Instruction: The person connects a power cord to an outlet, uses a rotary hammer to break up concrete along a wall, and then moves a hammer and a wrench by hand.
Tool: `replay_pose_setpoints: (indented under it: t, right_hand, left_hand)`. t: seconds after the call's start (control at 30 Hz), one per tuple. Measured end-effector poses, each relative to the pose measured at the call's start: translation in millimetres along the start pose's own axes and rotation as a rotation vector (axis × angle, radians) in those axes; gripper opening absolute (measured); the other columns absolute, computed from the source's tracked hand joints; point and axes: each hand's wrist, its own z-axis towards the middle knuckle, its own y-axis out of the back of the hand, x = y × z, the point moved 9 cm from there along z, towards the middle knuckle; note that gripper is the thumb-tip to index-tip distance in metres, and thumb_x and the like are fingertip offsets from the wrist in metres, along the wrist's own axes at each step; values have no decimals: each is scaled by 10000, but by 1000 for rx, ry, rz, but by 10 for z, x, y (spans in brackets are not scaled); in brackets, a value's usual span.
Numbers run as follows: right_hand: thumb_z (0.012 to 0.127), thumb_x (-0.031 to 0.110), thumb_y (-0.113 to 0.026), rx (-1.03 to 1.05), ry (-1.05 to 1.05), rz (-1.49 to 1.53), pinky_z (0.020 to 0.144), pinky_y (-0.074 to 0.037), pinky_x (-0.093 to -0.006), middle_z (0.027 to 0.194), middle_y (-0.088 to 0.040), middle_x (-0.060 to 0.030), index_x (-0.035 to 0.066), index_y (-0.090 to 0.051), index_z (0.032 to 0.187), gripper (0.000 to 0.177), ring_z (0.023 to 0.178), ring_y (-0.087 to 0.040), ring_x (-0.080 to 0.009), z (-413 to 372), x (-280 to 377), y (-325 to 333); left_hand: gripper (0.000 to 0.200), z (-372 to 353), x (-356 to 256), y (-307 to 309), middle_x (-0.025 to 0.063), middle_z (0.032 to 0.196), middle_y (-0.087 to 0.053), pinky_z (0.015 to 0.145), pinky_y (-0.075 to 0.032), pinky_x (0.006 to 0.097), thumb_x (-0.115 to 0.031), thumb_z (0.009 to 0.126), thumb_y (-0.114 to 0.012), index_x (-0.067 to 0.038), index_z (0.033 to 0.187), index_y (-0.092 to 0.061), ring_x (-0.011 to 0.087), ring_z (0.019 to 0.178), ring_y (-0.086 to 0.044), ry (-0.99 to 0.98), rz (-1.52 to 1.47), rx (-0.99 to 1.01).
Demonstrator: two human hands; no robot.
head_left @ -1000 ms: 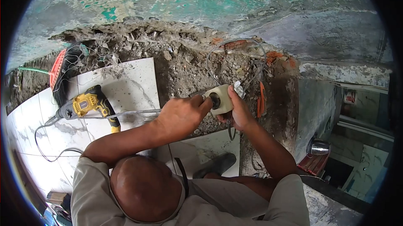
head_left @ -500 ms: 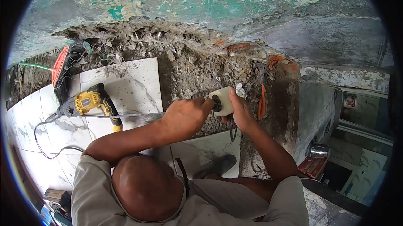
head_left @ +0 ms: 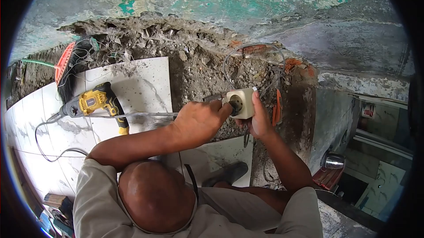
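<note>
The socket box (head_left: pixel 245 102), pale and squarish, is held up in front of the person, between the two hands and above the broken ground. The right hand (head_left: pixel 260 121) is clamped around the box from its right side, the thumb along its edge; the fingers behind it are mostly hidden. The left hand (head_left: pixel 201 121) is at the left of the box, its fingertips pinched together on a dark plug (head_left: pixel 233 108) at the round recess. Part of the recess shows, so the plug does not look fully seated; how far its pins reach is hidden by the fingers. The step in hand appears to be work at the joint of plug and box, though whether the plug is going in or coming out cannot be told. Any move there would call for a steady box, the plug held straight to the recess, and fingers clear of the pins. Well to the left of the box, a yellow and black drill (head_left: pixel 92 101) lies on the tiles (head_left: pixel 145 83). A grey cable (head_left: pixel 224 68) loops over the rubble (head_left: pixel 198 77) beyond the box, and an orange tool (head_left: pixel 277 107) lies near the box on its right.
</note>
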Motion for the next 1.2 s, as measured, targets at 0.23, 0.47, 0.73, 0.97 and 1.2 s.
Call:
replay_pose_setpoints:
  t: [0.23, 0.47, 0.73, 0.97, 1.2]
  right_hand:
    - [986, 545, -248, 39, 162, -97, 525, -443, -234, 913, -623, -47, 29, -457, 1330, 654, 654, -569, -92, -9, 135, -49]
    - [1003, 496, -224, 39, 283, -137, 645, -481, -248, 1069, -602, -64, 5, -416, 1368, 641, 796, -573, -102, -14, 254, -55]
    - [955, 615, -254, 86, 262, -169, 589, -485, -259, 1103, -581, -49, 34, -353, 1411, 745, 820, -578, -108, 5, 195, -35]
    - [973, 576, -249, 51, 294, -272, 599, -486, -255, 1115, -588, -64, 9, -377, 1396, 719, 837, -572, -96, -43, 257, -66]
    - [1021, 380, -270, -23, 448, -466, 923, -428, -316, 1191, -584, -153, -38, -418, 1349, 552, 1078, -557, -196, -155, 413, -94]
  left_hand:
    - [259, -27, 3, 30, 114, 731, -569, 459, -489, 375, -40, 788, -576, 19, 1037, -536, 270, 581, -611, 9, -49, -42]
    - [418, -80, -86, 104, 103, 793, -575, 486, -490, 339, -55, 716, -610, 45, 1117, -544, 222, 600, -607, -108, 45, -147]
    - [501, -71, -107, 125, 92, 843, -564, 520, -493, 320, -66, 667, -613, 52, 1150, -543, 205, 626, -599, -123, 81, -169]
    - [455, -44, -93, 133, 104, 833, -582, 504, -494, 339, -72, 693, -630, 49, 1124, -550, 226, 596, -605, -117, 55, -164]
    - [325, -40, 17, 105, 122, 737, -575, 468, -481, 385, -24, 783, -636, 38, 1095, -570, 282, 548, -596, -14, -142, -148]
